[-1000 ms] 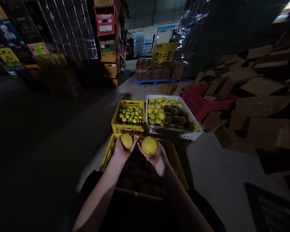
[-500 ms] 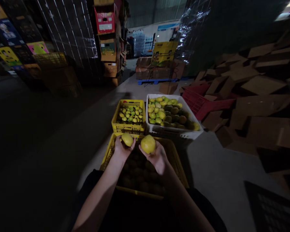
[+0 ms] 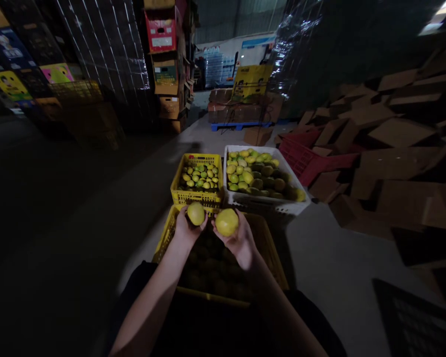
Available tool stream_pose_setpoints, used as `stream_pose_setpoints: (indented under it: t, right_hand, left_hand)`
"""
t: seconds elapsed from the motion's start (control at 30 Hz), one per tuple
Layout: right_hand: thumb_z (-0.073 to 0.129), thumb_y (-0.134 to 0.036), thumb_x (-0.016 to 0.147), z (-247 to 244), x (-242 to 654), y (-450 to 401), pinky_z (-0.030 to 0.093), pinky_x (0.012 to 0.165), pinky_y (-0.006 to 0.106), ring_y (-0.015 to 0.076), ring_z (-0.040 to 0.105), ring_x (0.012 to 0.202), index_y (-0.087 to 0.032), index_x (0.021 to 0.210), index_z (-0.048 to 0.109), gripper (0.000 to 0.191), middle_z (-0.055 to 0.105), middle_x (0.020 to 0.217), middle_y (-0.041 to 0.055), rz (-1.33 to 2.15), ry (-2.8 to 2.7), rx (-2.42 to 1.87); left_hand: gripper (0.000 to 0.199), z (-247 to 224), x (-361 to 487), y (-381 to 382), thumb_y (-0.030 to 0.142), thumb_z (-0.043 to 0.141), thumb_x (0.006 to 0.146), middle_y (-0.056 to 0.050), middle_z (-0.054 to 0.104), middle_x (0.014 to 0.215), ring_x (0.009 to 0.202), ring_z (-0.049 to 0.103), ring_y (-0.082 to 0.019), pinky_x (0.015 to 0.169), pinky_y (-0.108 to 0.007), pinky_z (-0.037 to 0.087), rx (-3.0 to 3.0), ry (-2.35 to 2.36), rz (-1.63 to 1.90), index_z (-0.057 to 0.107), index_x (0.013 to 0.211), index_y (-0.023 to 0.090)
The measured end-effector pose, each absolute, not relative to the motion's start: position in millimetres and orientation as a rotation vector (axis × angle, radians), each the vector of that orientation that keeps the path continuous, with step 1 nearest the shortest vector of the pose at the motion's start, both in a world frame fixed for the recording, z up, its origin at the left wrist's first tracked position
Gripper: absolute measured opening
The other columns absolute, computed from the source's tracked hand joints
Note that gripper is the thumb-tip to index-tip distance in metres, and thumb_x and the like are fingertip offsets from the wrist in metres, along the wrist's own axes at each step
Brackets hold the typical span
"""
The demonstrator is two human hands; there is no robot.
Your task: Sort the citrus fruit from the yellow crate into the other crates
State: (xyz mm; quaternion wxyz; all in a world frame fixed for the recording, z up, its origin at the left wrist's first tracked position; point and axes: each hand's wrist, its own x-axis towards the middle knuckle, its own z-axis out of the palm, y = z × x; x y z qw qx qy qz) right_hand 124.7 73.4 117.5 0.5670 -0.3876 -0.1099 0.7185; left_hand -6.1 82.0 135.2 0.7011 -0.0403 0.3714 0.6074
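Note:
My left hand is closed around a yellow lemon. A larger yellow lemon rests in the curled fingers of my right hand. Both fruits are held side by side, apart, above the far part of a yellow crate whose fruit lies in deep shadow. Just beyond stands a smaller-looking yellow crate with small yellow and green lemons. To its right is a white crate heaped with bigger yellow-green lemons.
A red crate lies among a heap of cardboard boxes at the right. Stacked cartons rise at the back, beside a blue pallet carrying boxes. A dark crate is at the lower right.
The lemon in my left hand has turned, showing a rounder end. The right-hand lemon has also rotated slightly. Both hands stay in nearly the same place over the crate.

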Motion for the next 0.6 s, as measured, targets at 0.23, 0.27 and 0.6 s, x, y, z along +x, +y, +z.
stream_pose_setpoints:
  t: [0.23, 0.27, 0.6]
  right_hand:
    - [0.056, -0.051, 0.077, 131.6, 117.5, 61.2, 0.049, 0.06, 0.026, 0.016, 0.062, 0.066, -0.017, 0.067, 0.064, 0.036, 0.067, 0.069, 0.0021, 1.058, -0.801, -0.904]
    - [0.056, -0.05, 0.078, 131.6, 116.4, 59.6, 0.047, 0.06, 0.026, 0.0154, 0.061, 0.066, -0.017, 0.067, 0.064, 0.036, 0.067, 0.07, 0.002, 0.978, -0.857, -0.907]
    - [0.051, -0.048, 0.083, 134.5, 106.4, 50.8, 0.048, 0.071, 0.026, 0.018, 0.062, 0.08, -0.022, 0.071, 0.066, 0.033, 0.069, 0.081, 0.0023, 0.97, -0.872, -0.933]
  left_hand:
    - [0.029, 142.7, 2.1, 65.4, 0.034, 0.052, 0.078, -0.002, 0.063, 0.064, 0.061, 0.056, -0.012, 0.062, -0.022, 0.046, 0.732, 0.955, 1.701, 0.065, 0.06, 0.015]
    - [0.031, 142.7, 3.5, 63.1, 0.035, 0.052, 0.079, -0.003, 0.064, 0.065, 0.064, 0.057, -0.013, 0.066, -0.023, 0.046, 0.846, 0.999, 1.738, 0.066, 0.058, 0.016]
    - [0.029, 141.3, 9.7, 59.3, 0.03, 0.052, 0.083, -0.004, 0.066, 0.071, 0.083, 0.062, -0.017, 0.076, -0.022, 0.047, 0.616, 0.973, 1.741, 0.064, 0.06, 0.019]
